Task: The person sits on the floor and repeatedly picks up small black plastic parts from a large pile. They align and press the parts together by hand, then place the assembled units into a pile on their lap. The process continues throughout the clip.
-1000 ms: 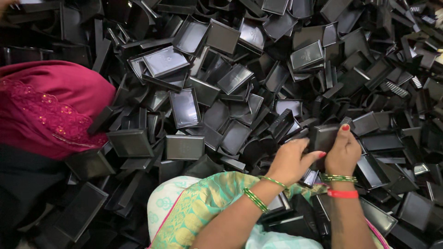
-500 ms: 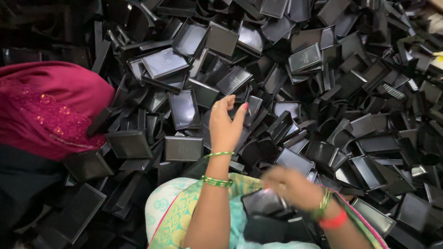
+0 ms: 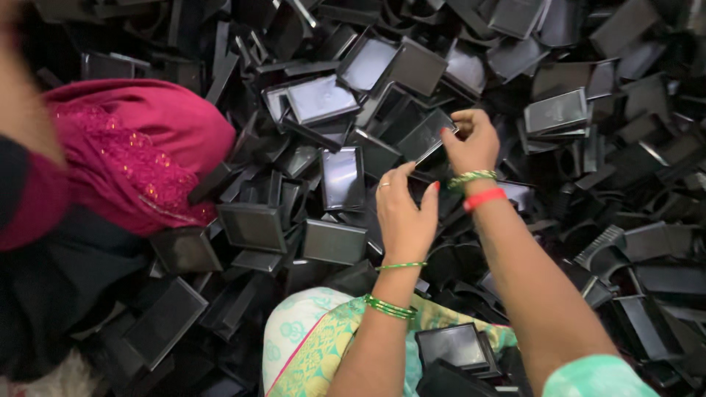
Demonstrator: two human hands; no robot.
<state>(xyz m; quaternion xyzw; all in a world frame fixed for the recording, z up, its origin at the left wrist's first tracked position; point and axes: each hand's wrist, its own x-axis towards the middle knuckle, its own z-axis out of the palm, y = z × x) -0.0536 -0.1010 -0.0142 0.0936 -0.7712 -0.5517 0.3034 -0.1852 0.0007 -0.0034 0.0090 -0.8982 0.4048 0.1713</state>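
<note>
A deep heap of black plastic trays (image 3: 559, 110) and lids fills the view. My right hand (image 3: 471, 143), with a red band and green bangles at the wrist, is stretched out over the middle of the heap and pinches the edge of a flat black tray (image 3: 425, 137). Just below and to its left, my left hand (image 3: 403, 215) curls over the pile, fingertips on the dark pieces; whether it holds one is hidden. A black tray (image 3: 454, 344) lies on my lap on the green patterned cloth (image 3: 312, 349).
A person in a magenta embroidered garment (image 3: 140, 158) sits close on the left, partly over the heap. A blurred arm (image 3: 26, 117) crosses the top left corner. Loose trays lie at all angles on every side.
Both hands have moved up from near my lap into the middle of the heap. My right hand left the tray on my lap and now pinches a flat tray in the pile.
</note>
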